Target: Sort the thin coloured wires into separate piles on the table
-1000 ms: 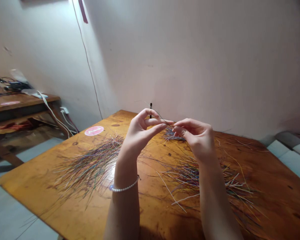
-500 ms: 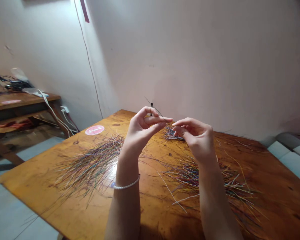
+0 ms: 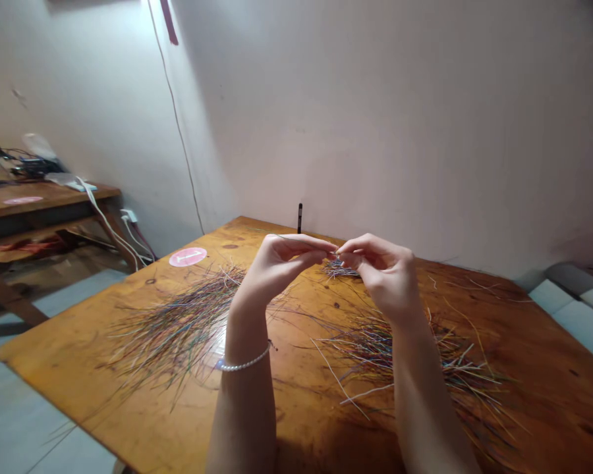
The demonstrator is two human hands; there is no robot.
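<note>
Above the middle of the wooden table, my left hand pinches a thin wire whose far part runs back over the fingers to the left. Facing it, my right hand has its fingertips closed on the same wire, almost touching the left fingertips. A large spread pile of coloured wires lies to the left of my left forearm. Another pile lies beneath my right wrist, partly hidden by the forearm. Behind my right fingertips is a smaller bundle.
A black upright object stands at the table's back edge by the wall. A round pink sticker marks the back left. Loose wires lie at the back right. At far left, a second table holds equipment and white cables.
My left hand has lowered slightly and its raised fingers have folded down toward the thumb. The wire's free end has dropped from upright to nearly flat. My right hand has shifted slightly left.
</note>
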